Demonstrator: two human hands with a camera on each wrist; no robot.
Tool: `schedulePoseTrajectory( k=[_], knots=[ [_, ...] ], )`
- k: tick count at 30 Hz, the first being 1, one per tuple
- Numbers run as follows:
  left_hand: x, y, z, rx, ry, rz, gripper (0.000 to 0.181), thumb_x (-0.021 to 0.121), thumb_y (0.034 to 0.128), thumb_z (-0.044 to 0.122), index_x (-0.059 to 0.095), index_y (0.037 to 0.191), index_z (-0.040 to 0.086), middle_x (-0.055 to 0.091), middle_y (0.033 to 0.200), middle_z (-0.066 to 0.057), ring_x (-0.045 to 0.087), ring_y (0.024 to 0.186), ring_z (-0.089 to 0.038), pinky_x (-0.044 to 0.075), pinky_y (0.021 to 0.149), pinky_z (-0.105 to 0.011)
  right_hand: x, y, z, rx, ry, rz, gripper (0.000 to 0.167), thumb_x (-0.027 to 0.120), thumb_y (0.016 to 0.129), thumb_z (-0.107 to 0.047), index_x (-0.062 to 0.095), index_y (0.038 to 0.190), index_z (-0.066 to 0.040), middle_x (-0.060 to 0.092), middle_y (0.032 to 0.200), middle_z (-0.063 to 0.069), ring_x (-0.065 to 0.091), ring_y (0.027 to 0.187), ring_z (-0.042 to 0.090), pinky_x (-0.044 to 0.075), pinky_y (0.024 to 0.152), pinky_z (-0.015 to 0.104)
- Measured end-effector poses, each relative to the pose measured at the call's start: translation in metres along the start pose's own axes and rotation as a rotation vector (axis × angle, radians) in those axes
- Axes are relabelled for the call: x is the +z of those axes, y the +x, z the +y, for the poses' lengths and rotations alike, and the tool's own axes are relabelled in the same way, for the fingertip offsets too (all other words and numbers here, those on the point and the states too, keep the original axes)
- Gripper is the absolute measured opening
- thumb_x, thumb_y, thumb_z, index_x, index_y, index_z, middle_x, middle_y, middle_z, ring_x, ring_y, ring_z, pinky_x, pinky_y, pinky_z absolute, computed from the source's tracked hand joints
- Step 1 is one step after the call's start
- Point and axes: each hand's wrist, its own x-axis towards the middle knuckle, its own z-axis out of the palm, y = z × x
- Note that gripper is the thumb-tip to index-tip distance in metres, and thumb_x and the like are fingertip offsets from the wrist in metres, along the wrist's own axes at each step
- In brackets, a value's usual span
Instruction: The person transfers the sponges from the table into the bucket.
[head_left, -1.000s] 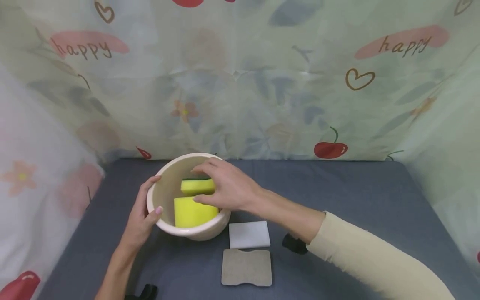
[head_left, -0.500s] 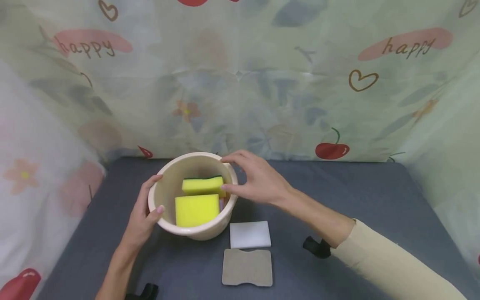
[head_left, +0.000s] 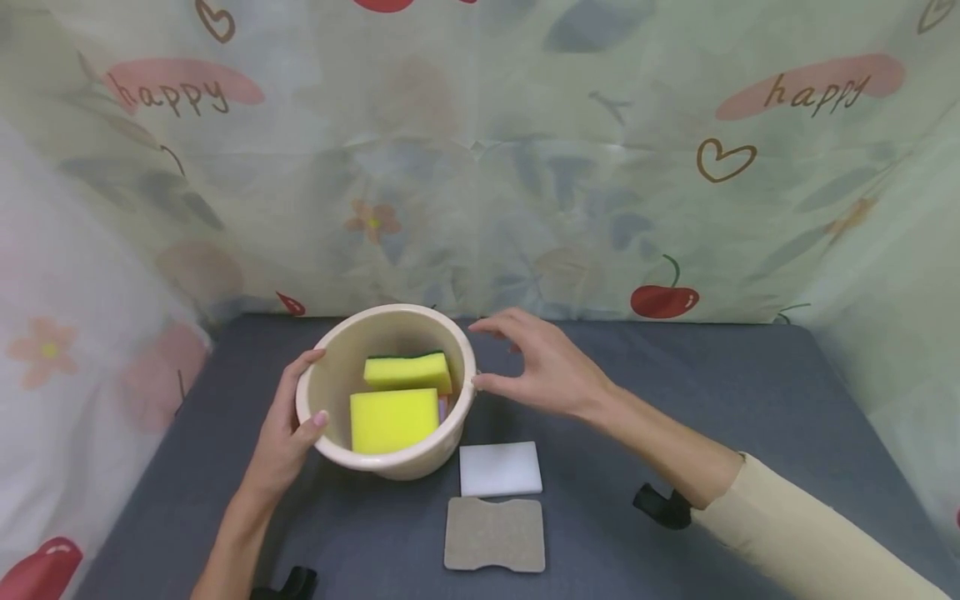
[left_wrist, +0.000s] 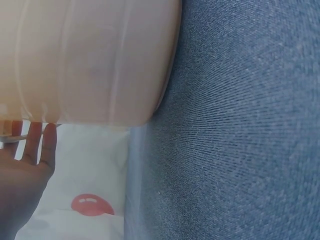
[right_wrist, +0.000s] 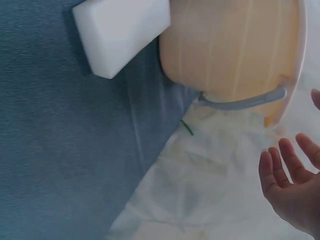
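My left hand (head_left: 283,425) holds the rim of a cream plastic bucket (head_left: 318,433), thumb at the rim's edge. In the left wrist view, its fingers (left_wrist: 34,142) lie against the bucket's side. Inside, a yellow sponge (head_left: 394,421) lies in front of another yellow sponge (head_left: 405,372) with a dark green scouring layer. Slivers of purple and orange show beside them, mostly hidden. Just right of the rim, my right hand (head_left: 551,362) hovers with fingers apart and slightly bent, holding nothing. In the right wrist view, a grey bucket handle (right_wrist: 245,102) hangs at the bucket's side.
A white block (head_left: 500,469), probably a melamine sponge, lies right of the bucket on the dark blue cloth (head_left: 675,383). In front of it is a grey-brown pad (head_left: 494,535) with notched long edges. A patterned curtain (head_left: 480,208) closes off the back and sides.
My right hand has come out from over the bucket and moved right, past the rim, uncovering the sponges. My left hand keeps its hold on the bucket.
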Motion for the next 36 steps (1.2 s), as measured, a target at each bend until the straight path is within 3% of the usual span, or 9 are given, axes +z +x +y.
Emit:
schedulePoseTrajectory(
  k=[10,24,29,36],
  knots=[
    [0.000,0.000,-0.001,0.020,-0.021,-0.003,0.071,0.054,0.0861,-0.002,0.032,0.153,0.009,0.034,0.150,-0.008,0.048,0.121,-0.022,0.048,0.091,-0.019,0.007,-0.028,0.025,0.083,0.025,-0.057,0.056,0.080,0.083,-0.033,0.059,0.134,-0.022,0.059,0.127,-0.005,0.057,0.114,0.015,0.050,0.092,0.039],
    [-0.001,0.000,-0.001,0.030,0.006,0.002,0.071,0.054,0.0858,-0.003,0.033,0.153,0.009,0.034,0.150,-0.008,0.047,0.121,-0.020,0.046,0.091,-0.017,0.026,-0.056,0.055,0.066,0.086,-0.068,0.055,0.081,0.083,-0.031,0.059,0.133,-0.024,0.059,0.125,-0.007,0.060,0.110,0.015,0.051,0.091,0.038],
    [-0.001,0.000,-0.002,0.021,-0.002,-0.005,0.072,0.053,0.0863,-0.005,0.032,0.153,0.010,0.034,0.151,-0.007,0.047,0.121,-0.021,0.047,0.091,-0.018,0.032,-0.065,0.063,0.081,0.099,-0.084,0.057,0.083,0.081,-0.029,0.060,0.133,-0.023,0.061,0.126,-0.002,0.062,0.109,0.022,0.052,0.088,0.037],
    [-0.001,0.000,-0.003,0.020,-0.007,-0.006,0.071,0.053,0.0864,-0.005,0.032,0.153,0.009,0.033,0.151,-0.008,0.047,0.121,-0.020,0.047,0.092,-0.018,0.047,-0.081,0.078,0.093,0.157,-0.112,0.057,0.082,0.082,-0.028,0.060,0.134,-0.017,0.062,0.125,0.004,0.061,0.109,0.022,0.052,0.086,0.034]
  ],
)
